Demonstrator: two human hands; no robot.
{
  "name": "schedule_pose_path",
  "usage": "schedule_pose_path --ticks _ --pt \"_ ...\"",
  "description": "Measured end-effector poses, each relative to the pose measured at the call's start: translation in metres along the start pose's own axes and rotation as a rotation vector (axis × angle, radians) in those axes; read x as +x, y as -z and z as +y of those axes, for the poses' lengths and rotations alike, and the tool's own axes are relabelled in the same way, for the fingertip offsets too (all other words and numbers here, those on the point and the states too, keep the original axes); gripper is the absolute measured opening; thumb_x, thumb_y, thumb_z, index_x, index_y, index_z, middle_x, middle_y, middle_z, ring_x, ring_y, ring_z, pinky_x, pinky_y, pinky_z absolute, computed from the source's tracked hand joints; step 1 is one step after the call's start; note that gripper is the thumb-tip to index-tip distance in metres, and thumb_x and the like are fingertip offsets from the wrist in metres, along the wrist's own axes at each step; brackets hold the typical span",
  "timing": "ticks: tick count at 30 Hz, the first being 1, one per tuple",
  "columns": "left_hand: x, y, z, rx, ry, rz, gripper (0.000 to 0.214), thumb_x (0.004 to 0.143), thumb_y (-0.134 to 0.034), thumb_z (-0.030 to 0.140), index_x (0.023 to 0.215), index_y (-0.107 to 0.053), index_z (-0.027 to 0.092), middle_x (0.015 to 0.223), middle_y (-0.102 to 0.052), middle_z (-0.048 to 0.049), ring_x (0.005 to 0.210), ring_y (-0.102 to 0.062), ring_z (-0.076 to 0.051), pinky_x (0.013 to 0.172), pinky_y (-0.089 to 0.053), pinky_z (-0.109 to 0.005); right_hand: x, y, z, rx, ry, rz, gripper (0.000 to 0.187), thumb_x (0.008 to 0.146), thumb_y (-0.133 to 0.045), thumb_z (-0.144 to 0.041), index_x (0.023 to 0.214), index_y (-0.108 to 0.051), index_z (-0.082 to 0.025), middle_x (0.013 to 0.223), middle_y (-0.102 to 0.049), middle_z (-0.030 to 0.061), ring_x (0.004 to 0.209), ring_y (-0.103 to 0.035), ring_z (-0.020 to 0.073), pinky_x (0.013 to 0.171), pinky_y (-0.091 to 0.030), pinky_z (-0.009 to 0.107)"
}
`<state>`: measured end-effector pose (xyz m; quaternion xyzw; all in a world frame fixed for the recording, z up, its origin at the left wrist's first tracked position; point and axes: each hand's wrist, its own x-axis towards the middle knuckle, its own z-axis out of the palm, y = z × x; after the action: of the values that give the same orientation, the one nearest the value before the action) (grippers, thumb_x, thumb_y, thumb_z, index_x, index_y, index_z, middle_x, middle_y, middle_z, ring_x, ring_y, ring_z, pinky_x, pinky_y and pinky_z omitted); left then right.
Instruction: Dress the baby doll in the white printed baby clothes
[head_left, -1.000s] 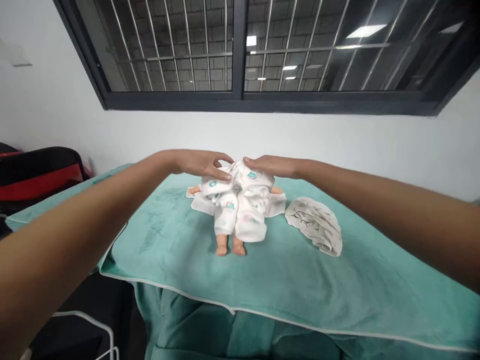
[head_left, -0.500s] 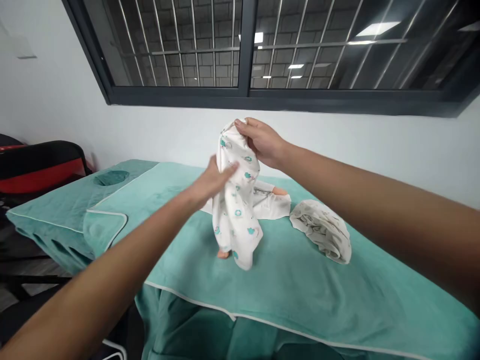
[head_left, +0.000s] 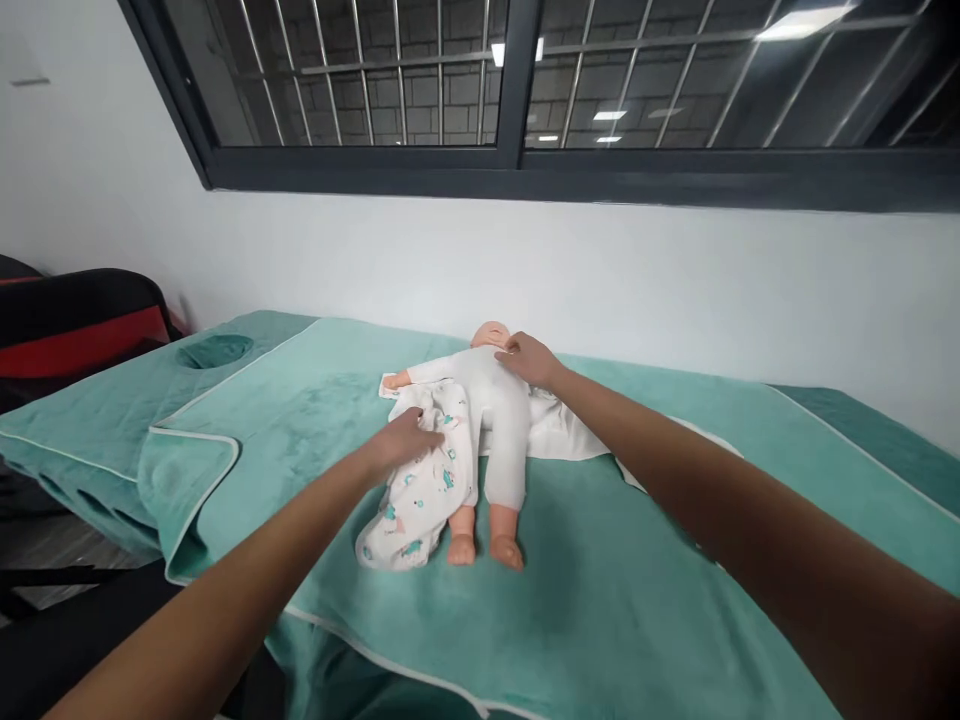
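A baby doll [head_left: 491,390] in a white suit lies on its back, head toward the wall and bare feet toward me. A white baby garment [head_left: 420,495] with teal prints is spread beside and partly over the leg on the left. My left hand [head_left: 405,440] is closed on its upper part, thumb on top. At the doll's upper chest, near the neck, my right hand [head_left: 529,360] has its fingers bent together; what they pinch is hidden. White cloth [head_left: 562,430] lies under the doll's side on the right.
A teal cover [head_left: 600,600] with white piping spreads over the bed, which has a round hollow [head_left: 215,350] at left. A crumpled pale cloth [head_left: 705,435] is mostly hidden behind my right arm. Red-and-black chair [head_left: 82,330] at left; barred window [head_left: 360,80] above.
The printed garment, held up in front of the doll before, is now lowered to the left side. My right hand has let go of it and moved down to the doll's chest. The doll now shows.
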<state>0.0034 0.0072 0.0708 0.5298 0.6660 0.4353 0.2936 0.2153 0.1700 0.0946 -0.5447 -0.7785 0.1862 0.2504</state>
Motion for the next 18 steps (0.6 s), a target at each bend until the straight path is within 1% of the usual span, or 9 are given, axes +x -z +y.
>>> schedule_pose_path --ticks 3,4,7,8,10,12,14,16,18 --pt "-0.004 -0.018 0.008 0.140 -0.199 0.130 0.048 0.074 -0.058 0.021 0.121 -0.056 0.014 0.134 -0.054 -0.0151 0.127 -0.048 -0.029 0.107 -0.037 -0.042 0.022 -0.018 0.035 -0.031 -0.133 0.022 0.049 0.085 -0.058 -0.046 0.120 -0.052 -0.012 0.132 -0.053 0.0197 0.124 -0.048 0.0321 0.100 -0.038 0.040" --pt "-0.006 -0.024 0.013 0.152 -0.251 0.112 0.046 0.079 -0.053 0.021 0.124 -0.054 0.015 0.134 -0.054 -0.0137 0.127 -0.048 -0.026 0.109 -0.035 -0.040 0.030 -0.022 0.046 -0.029 -0.170 0.007 0.057 0.085 -0.056 -0.051 0.125 -0.050 -0.011 0.134 -0.052 0.0211 0.125 -0.047 0.0334 0.101 -0.038 0.041" --pt "-0.013 -0.042 0.023 0.091 -0.189 -0.153 0.038 0.085 -0.049 0.029 0.121 -0.056 0.018 0.126 -0.061 -0.0098 0.115 -0.057 -0.022 0.102 -0.042 -0.035 0.054 -0.028 0.071 0.003 -0.227 -0.074 0.079 0.083 -0.050 -0.066 0.136 -0.043 -0.007 0.138 -0.049 0.0230 0.126 -0.049 0.0344 0.101 -0.040 0.041" --pt "-0.013 -0.046 0.022 0.101 -0.172 -0.202 0.038 0.085 -0.050 0.030 0.120 -0.056 0.018 0.125 -0.062 -0.0094 0.114 -0.058 -0.021 0.101 -0.042 -0.034 0.061 -0.028 0.077 0.015 -0.228 -0.101 0.086 0.081 -0.049 -0.070 0.138 -0.040 -0.007 0.141 -0.046 0.0230 0.128 -0.047 0.0346 0.103 -0.039 0.041" --pt "-0.007 -0.050 0.015 0.153 -0.119 -0.223 0.035 0.084 -0.051 0.030 0.117 -0.057 0.018 0.121 -0.063 -0.0094 0.114 -0.057 -0.022 0.102 -0.041 -0.035 0.076 -0.027 0.086 0.040 -0.216 -0.148 0.094 0.077 -0.051 -0.075 0.142 -0.038 -0.009 0.147 -0.039 0.0213 0.132 -0.043 0.0353 0.107 -0.036 0.042" --pt "0.006 -0.046 0.003 0.195 -0.047 -0.203 0.030 0.084 -0.050 0.029 0.110 -0.058 0.017 0.116 -0.064 -0.0092 0.111 -0.057 -0.023 0.100 -0.041 -0.036 0.090 -0.025 0.093 0.060 -0.203 -0.192 0.096 0.073 -0.052 -0.079 0.141 -0.041 -0.012 0.149 -0.039 0.0187 0.133 -0.041 0.0361 0.108 -0.035 0.044" --pt "0.020 -0.040 -0.008 0.209 0.027 -0.223 0.027 0.084 -0.048 0.032 0.104 -0.059 0.018 0.108 -0.066 -0.0082 0.104 -0.060 -0.024 0.095 -0.043 -0.038 0.101 -0.023 0.097 0.111 -0.196 -0.272 0.092 0.071 -0.054 -0.080 0.136 -0.050 -0.015 0.144 -0.046 0.0160 0.129 -0.047 0.0355 0.106 -0.039 0.043" --pt "0.031 -0.035 -0.014 0.204 0.083 -0.281 0.030 0.085 -0.048 0.042 0.099 -0.061 0.019 0.102 -0.068 -0.0073 0.097 -0.061 -0.025 0.089 -0.045 -0.039 0.108 -0.022 0.098 0.238 -0.194 -0.411 0.083 0.071 -0.059 -0.077 0.130 -0.057 -0.018 0.138 -0.053 0.0137 0.123 -0.053 0.0336 0.102 -0.045 0.040" --pt "0.038 -0.034 -0.014 0.163 0.141 -0.347 0.040 0.083 -0.050 0.055 0.096 -0.063 0.019 0.099 -0.068 -0.0076 0.094 -0.062 -0.027 0.084 -0.047 -0.040 0.112 -0.020 0.096 0.437 -0.206 -0.592 0.074 0.073 -0.065 -0.068 0.127 -0.059 -0.018 0.136 -0.056 0.0120 0.121 -0.055 0.0316 0.099 -0.048 0.037"
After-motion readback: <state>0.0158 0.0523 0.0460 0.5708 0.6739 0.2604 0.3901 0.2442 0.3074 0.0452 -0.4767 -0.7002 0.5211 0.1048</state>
